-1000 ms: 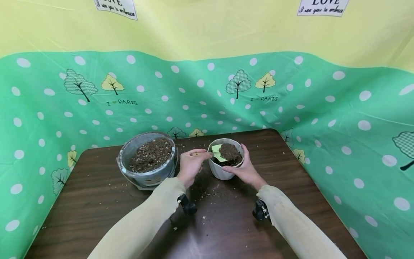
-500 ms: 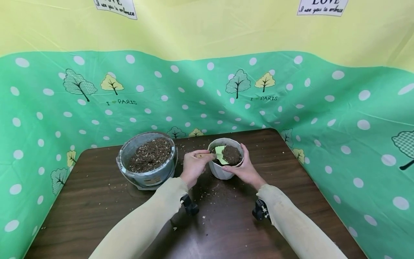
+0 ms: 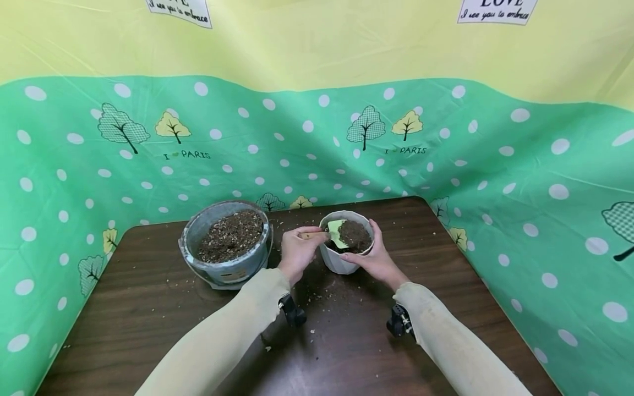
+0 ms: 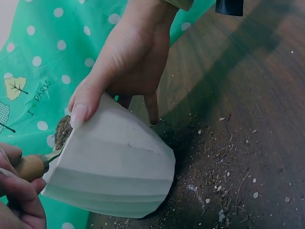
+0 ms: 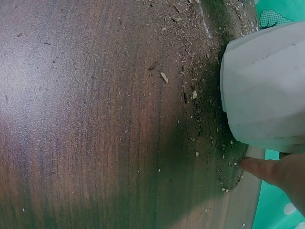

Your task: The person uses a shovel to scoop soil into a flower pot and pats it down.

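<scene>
In the head view, my left hand [image 3: 299, 252] grips the wooden handle [image 4: 31, 167] of a small trowel with a light green blade [image 3: 337, 234]. The blade lies inside a white faceted flowerpot [image 3: 339, 264], against a dark mound of soil [image 3: 355, 235] that hides part of it. My right hand [image 3: 375, 259] holds the pot from the right, thumb at the near rim and fingers round the far side. The left wrist view has that thumb on the pot's wall [image 4: 114, 157]. One finger of the right hand [image 5: 286, 174] shows under the pot in the right wrist view.
A grey bucket [image 3: 238, 270] with a wire handle stands left of the pot, holding crumbly soil [image 3: 230, 239]. Soil crumbs [image 5: 195, 93] are scattered on the dark wooden table [image 3: 148, 308]. A green and yellow patterned cloth [image 3: 297, 132] hangs behind the table.
My left hand moved slightly right, pushing the trowel blade towards the soil mound, then drew back a little. The right hand and the pot stay in place.
</scene>
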